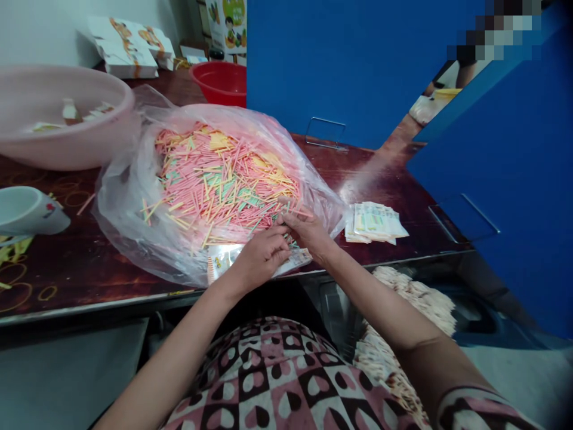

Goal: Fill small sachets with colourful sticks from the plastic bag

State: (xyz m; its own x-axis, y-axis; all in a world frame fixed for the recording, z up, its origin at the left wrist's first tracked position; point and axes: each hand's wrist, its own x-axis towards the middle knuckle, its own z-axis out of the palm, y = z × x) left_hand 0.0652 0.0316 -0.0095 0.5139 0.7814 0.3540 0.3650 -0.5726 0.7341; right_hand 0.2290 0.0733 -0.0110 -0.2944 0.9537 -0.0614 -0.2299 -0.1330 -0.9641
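A large clear plastic bag (120, 197) lies open, heaped with thin pink, yellow and green sticks (215, 185). At its near edge my two hands meet, fingertips close together. My left hand (264, 257) has its fingers curled inward; what they pinch, if anything, is hidden. My right hand (308, 234) is closed around a few of the sticks, whose pink ends show above the fingers. Under my hands, at the table's front edge, is a flat printed plastic packet (221, 260), partly covered by my left hand.
Flat packets (378, 221) are stacked on the right. Tall blue panels with wire handles (326, 132) stand behind and right. A pink basin (67, 140), a white cup (31, 212) and rubber bands (47, 292) occupy the left. A red basin (219, 80) and white boxes (129, 51) sit behind.
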